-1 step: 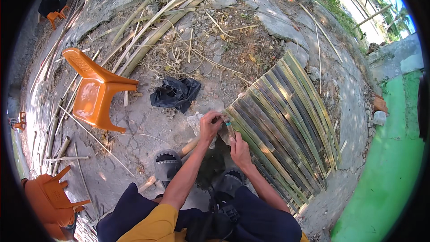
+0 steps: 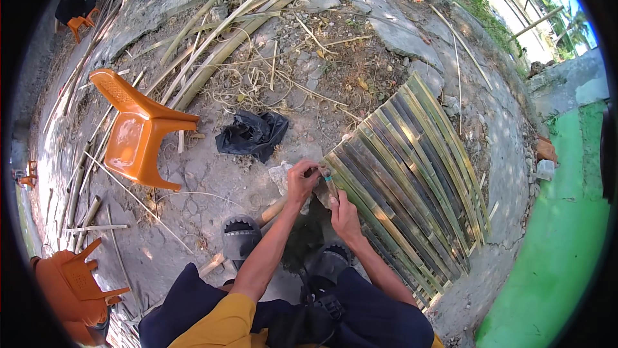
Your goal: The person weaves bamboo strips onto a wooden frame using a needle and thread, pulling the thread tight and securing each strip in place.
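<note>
No visible shift: handled tool (image 2: pixel 331 185) in closed right hand (image 2: pixel 346 216), beside curled left hand (image 2: pixel 300 182), hold unclear.

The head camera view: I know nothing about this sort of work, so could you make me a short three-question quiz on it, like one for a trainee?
1. Which hand grips the brown-handled tool at the edge of the bamboo-slat panel?
2. What colour is the chair just left of the black plastic bag?
A) blue
B) orange
C) white
3. True or false: the black plastic bag lies on top of the bamboo-slat panel.

Key:
1. The right hand.
2. B.
3. False; it lies on the ground, apart from the panel.
</note>
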`<move>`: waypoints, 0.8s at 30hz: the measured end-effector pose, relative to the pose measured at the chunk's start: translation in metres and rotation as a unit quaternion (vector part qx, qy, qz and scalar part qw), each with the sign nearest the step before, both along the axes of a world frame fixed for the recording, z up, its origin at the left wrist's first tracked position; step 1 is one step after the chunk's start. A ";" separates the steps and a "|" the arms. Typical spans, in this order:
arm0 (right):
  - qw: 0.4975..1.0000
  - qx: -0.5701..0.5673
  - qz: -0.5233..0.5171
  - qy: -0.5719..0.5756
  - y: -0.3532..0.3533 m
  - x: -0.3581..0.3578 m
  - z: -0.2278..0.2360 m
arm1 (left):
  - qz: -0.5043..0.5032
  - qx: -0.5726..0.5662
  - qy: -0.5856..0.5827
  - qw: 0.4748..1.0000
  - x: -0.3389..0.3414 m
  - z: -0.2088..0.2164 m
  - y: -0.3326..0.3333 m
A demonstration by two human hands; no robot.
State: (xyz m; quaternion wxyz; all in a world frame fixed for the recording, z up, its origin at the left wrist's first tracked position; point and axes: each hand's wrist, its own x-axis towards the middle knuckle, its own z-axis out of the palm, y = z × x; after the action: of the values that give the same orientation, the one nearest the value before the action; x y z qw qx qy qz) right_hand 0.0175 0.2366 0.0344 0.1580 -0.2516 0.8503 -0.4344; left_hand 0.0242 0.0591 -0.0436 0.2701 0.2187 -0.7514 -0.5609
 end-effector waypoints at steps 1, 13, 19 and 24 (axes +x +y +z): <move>1.000 0.002 0.002 -0.005 0.000 0.000 0.001 | 0.001 0.000 0.000 1.000 0.000 0.000 -0.001; 1.000 -0.004 -0.002 -0.024 -0.002 -0.002 0.002 | -0.005 0.003 0.010 1.000 -0.002 -0.001 -0.001; 0.999 0.008 -0.036 -0.039 0.004 0.000 0.002 | -0.013 0.027 -0.002 1.000 -0.001 -0.002 0.000; 0.999 -0.003 -0.048 -0.020 0.005 0.003 0.005 | -0.002 0.050 -0.014 0.999 -0.002 0.004 0.002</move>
State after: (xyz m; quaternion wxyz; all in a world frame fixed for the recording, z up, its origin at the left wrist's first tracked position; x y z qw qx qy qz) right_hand 0.0202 0.2415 0.0394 0.1533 -0.2022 0.8568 -0.4488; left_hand 0.0222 0.0610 -0.0395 0.2468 0.2380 -0.7267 -0.5953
